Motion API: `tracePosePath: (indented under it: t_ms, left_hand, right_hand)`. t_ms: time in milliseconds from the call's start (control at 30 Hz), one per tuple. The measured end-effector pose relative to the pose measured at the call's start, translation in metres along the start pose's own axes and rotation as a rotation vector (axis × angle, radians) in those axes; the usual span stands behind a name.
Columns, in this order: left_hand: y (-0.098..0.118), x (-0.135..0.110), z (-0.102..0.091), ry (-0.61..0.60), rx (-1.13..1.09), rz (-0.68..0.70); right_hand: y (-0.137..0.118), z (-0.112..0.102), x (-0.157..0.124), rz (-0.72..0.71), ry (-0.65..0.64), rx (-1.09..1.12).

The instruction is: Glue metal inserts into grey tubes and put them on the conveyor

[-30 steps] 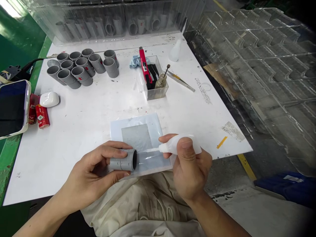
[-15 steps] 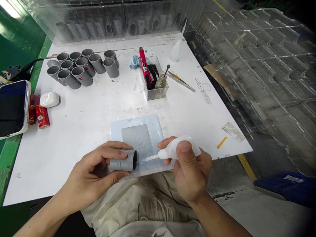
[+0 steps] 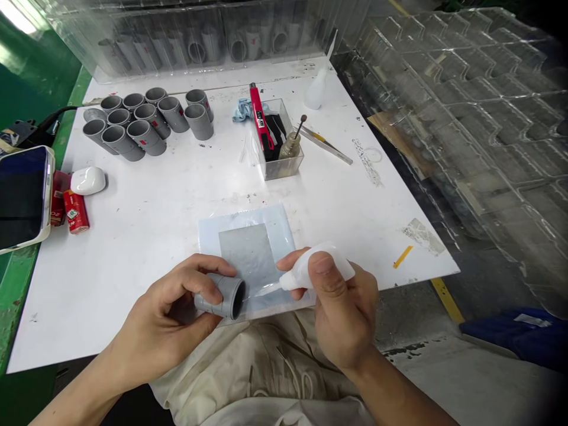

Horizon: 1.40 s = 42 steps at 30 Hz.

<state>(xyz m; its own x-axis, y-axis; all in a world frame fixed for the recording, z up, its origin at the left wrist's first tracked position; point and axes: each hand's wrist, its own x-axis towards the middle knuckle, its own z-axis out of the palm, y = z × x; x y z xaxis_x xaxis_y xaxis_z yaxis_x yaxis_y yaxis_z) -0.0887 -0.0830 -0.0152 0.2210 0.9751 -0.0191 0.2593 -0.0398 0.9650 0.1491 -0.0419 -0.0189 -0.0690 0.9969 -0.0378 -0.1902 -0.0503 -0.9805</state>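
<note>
Label: slim red plastic tool (image 3: 261,121), white sticker, print too small to read
Tube: your left hand (image 3: 164,316) grips the grey plastic cylinder (image 3: 218,297) above the pale-blue flat pad (image 3: 207,232)
Bottle: your right hand (image 3: 348,307) wraps the translucent white squeeze bottle (image 3: 313,269), thumb uppermost, nozzle at tube mouth
Change: mouth tipped toward you since half a second ago

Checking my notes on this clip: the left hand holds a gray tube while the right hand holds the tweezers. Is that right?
Not quite: the head view shows the right hand holding a white squeeze bottle, not the tweezers. The left hand does hold a gray tube.
</note>
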Motion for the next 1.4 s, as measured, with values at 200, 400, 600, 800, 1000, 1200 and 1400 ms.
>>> tracePosePath:
  t_ms: [200, 400, 600, 800, 1000, 1200, 1400]
  left_hand:
    - [-0.001, 0.000, 0.000, -0.005, -0.003, 0.004]
    - [0.000, 0.002, 0.000, -0.006, 0.009, 0.008]
    - [0.000, 0.001, -0.001, -0.006, 0.020, -0.005]
    - [0.000, -0.001, -0.001, 0.004, 0.035, 0.009]
    - [0.000, 0.000, 0.000, 0.000, 0.025, -0.008]
    - [-0.005, -0.003, -0.002, -0.016, 0.034, -0.025]
    - [-0.017, -0.006, 0.002, 0.100, 0.119, 0.024]
  right_hand:
    - [0.000, 0.000, 0.002, -0.005, -0.026, -0.020]
    - [-0.002, 0.001, 0.003, 0.004, -0.020, -0.032]
    - [-0.001, 0.003, 0.002, -0.007, 0.028, -0.054]
    - [0.002, 0.003, 0.003, -0.029, 0.080, -0.073]
    - [0.003, 0.001, 0.003, -0.024, 0.139, -0.012]
    - [-0.014, -0.025, 0.027, -0.180, 0.410, 0.071]
    - [-0.028, -0.066, 0.109, -0.287, 0.241, -0.375]
